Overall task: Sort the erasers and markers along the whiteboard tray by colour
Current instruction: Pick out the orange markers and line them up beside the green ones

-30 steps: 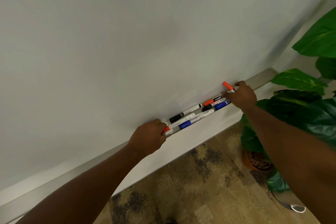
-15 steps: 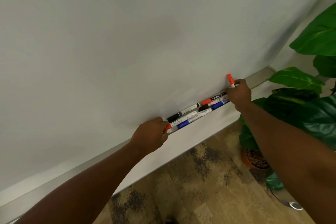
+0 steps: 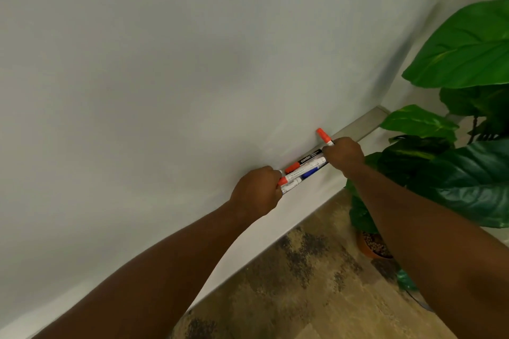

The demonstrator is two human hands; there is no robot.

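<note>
Several markers lie bunched on the whiteboard tray (image 3: 358, 125) between my hands. A marker with a red cap and black barrel (image 3: 303, 160) is nearest the board, a red-capped white one (image 3: 292, 175) lies below it, and a blue-capped one (image 3: 309, 172) sits at the front. My left hand (image 3: 256, 191) is curled round the left ends of the bunch. My right hand (image 3: 344, 155) closes on the right ends and also holds a red-capped marker (image 3: 323, 135) that sticks up against the whiteboard (image 3: 192, 63). No eraser is visible.
A large potted plant (image 3: 454, 146) with broad green leaves stands close on the right, its pot (image 3: 371, 249) on the patterned floor (image 3: 316, 283) below the tray. The tray runs on toward the lower left (image 3: 82, 287).
Both hands have come together, pushing the spread markers into a short tight bunch. The black-capped markers are now hidden. The upright red marker stays in my right hand.
</note>
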